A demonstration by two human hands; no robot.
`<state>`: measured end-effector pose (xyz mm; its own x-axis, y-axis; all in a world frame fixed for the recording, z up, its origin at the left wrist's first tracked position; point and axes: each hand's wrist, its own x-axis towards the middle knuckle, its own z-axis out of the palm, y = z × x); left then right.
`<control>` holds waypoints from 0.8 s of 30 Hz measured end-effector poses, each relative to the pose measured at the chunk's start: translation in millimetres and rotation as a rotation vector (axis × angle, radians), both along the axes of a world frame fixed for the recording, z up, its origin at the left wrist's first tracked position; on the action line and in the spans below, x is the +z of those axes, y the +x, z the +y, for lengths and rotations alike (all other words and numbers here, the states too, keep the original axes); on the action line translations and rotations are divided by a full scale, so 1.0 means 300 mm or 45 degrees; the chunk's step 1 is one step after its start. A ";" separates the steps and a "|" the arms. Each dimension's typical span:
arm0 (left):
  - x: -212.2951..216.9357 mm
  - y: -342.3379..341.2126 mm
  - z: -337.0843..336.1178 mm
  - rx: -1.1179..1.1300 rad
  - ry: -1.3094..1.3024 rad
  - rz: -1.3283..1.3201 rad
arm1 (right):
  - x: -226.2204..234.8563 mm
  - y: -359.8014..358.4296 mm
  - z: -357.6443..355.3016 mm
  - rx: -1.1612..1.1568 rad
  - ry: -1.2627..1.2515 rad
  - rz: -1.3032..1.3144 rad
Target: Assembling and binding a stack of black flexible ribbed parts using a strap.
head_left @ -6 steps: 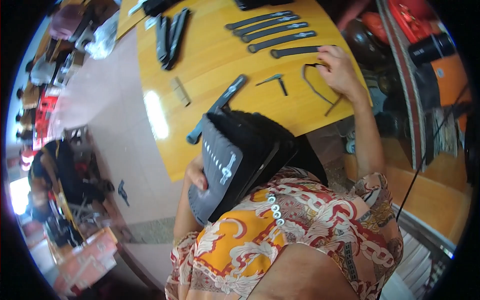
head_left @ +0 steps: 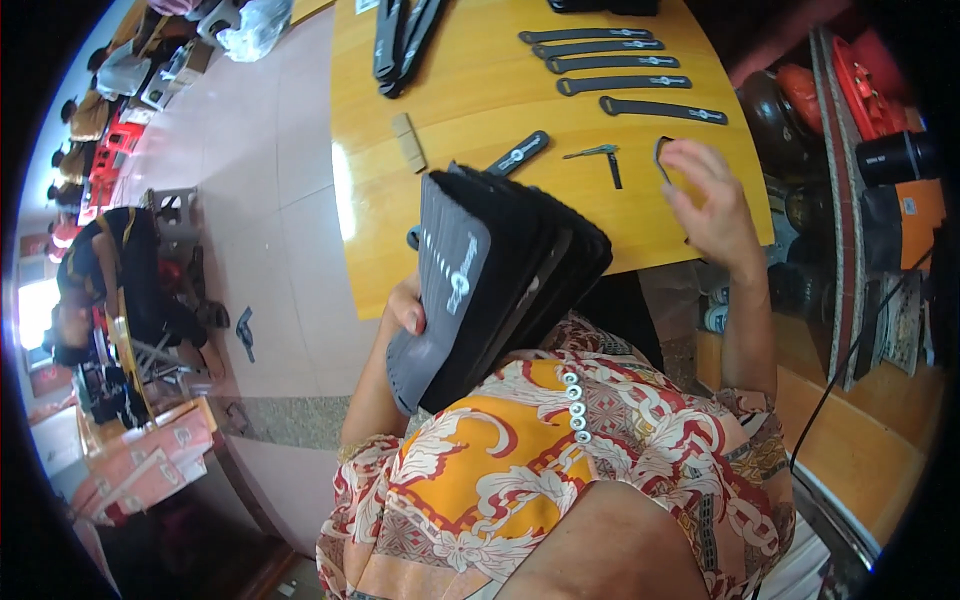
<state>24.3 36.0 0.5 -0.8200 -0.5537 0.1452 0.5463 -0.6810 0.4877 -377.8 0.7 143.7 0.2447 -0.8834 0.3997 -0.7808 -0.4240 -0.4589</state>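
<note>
My left hand (head_left: 407,308) grips a thick stack of dark grey and black straps (head_left: 462,270) against my front, thumb on the grey face with white print. Over the table's right side hovers my right hand (head_left: 712,200), its fingers apart and slightly bent. A thin dark strip (head_left: 660,155) curves beside its fingertips, partly hidden by the hand. Beyond it, a single dark strap (head_left: 665,109) lies flat on the table, nearest of a row of similar straps (head_left: 625,83). Another printed strap (head_left: 520,154) shows partly from behind the stack.
Small thread snips (head_left: 600,152) and a tan block (head_left: 409,143) lie on the yellow table (head_left: 480,95). More dark straps (head_left: 405,45) are piled at the far left. A shelf (head_left: 840,200) with jars stands right. Other people (head_left: 130,270) are at the left.
My right hand has let go of the nearest strap's end and come toward me, over the thin strip. The view has shifted, and the left hand still holds the stack.
</note>
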 end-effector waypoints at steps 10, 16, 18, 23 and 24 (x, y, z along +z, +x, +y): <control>0.212 0.024 -0.122 0.439 0.098 -0.137 | -0.076 0.253 0.077 0.411 -0.023 0.003; 0.357 0.065 -0.033 0.739 0.144 -0.201 | -0.108 0.426 -0.042 0.509 -0.174 0.105; 0.361 0.112 -0.022 0.841 0.156 -0.224 | -0.117 0.469 -0.085 0.570 -0.223 0.110; 0.266 0.245 -0.048 0.863 0.043 -0.124 | -0.106 0.485 -0.198 0.505 0.018 0.385; 0.311 0.219 -0.056 1.002 0.049 -0.178 | -0.138 0.484 -0.237 0.477 -0.218 0.344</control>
<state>90.0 19.2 93.8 -0.1954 -0.9799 0.0390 0.8089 -0.1386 0.5713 -232.5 -70.3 102.4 0.6477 -0.6421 0.4101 -0.6418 -0.7499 -0.1604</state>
